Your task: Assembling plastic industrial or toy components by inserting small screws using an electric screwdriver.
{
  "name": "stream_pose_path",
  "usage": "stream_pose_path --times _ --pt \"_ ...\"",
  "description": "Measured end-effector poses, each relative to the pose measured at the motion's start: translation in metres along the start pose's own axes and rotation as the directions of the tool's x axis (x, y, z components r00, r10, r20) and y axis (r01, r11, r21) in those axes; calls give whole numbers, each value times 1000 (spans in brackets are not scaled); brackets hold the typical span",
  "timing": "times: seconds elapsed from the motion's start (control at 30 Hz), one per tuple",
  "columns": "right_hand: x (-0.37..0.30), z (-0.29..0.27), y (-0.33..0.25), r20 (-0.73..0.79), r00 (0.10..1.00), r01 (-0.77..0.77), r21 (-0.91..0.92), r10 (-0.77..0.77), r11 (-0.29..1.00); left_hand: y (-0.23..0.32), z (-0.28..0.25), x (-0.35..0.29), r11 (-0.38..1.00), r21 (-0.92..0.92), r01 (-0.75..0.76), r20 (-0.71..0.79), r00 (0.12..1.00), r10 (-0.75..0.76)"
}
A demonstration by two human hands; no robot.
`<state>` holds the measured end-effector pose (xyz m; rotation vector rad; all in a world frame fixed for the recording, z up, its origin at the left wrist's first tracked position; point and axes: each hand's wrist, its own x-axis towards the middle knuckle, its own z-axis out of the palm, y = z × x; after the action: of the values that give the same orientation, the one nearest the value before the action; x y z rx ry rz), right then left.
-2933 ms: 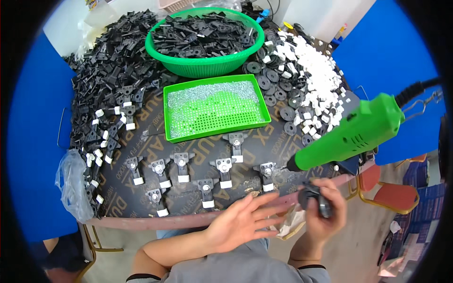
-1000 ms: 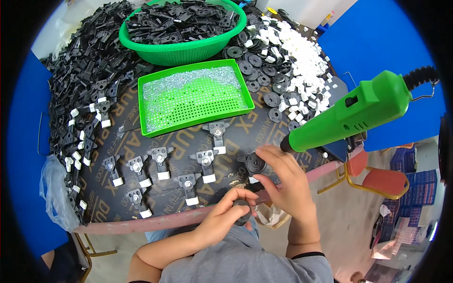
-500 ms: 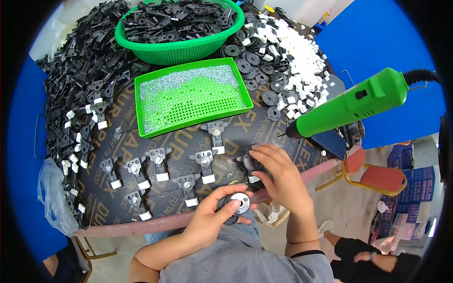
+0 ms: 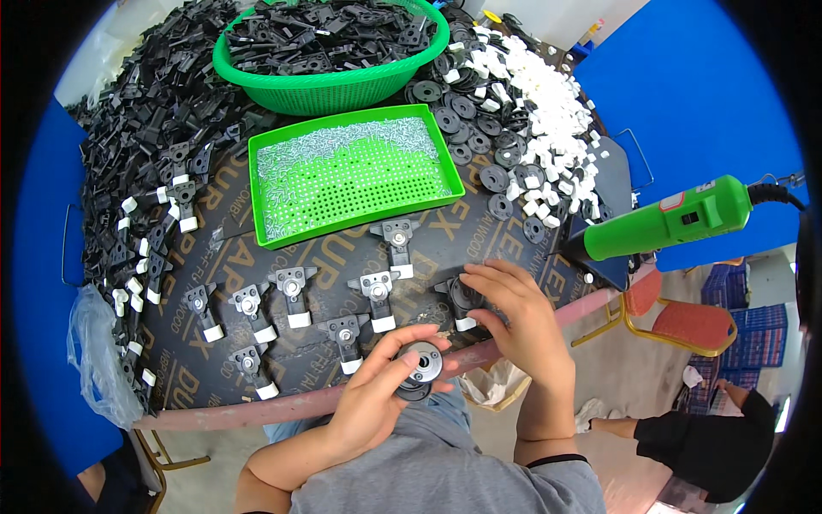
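Note:
My left hand (image 4: 390, 370) is closed around a small stack of black round discs (image 4: 414, 391), a metal ring (image 4: 424, 363) facing up on top and my thumb lying over it. At the table's front edge, my right hand (image 4: 516, 310) curls its fingers and thumb about the rim of a black disc (image 4: 463, 294). That disc lies on a black bracket with a white end cap (image 4: 465, 325). Left of it lie several similar black brackets, among them one bracket (image 4: 376, 295) with a white cap and a metal piece at its centre.
A green tray (image 4: 360, 224) of small screws lies mid-table, behind it a green basket (image 4: 334, 101) of black parts. Loose black parts (image 4: 145, 111) heap at left, white caps (image 4: 556, 103) at right. A green electric screwdriver (image 4: 668, 221) hangs at right, near a dark flat object (image 4: 606, 267).
The hanging screwdriver has swung right, away from my right hand. My left hand has shifted slightly left with its discs. A person at the lower right has changed posture.

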<state>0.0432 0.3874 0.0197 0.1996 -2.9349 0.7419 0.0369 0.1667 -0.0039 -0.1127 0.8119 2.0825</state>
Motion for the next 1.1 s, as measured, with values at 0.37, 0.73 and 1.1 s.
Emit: stream_pose_path --times 0.37,0.73,1.1 --pt "2 -1 -6 -10 999 -35 29 35 999 -3 0 -1 998 68 7 51 999 -10" --pt "1 2 0 -21 995 -95 167 100 981 -5 -1 2 997 76 -12 47 999 8" --pt "-6 7 12 -102 991 -57 228 82 972 -5 -2 3 997 80 -13 37 999 10"
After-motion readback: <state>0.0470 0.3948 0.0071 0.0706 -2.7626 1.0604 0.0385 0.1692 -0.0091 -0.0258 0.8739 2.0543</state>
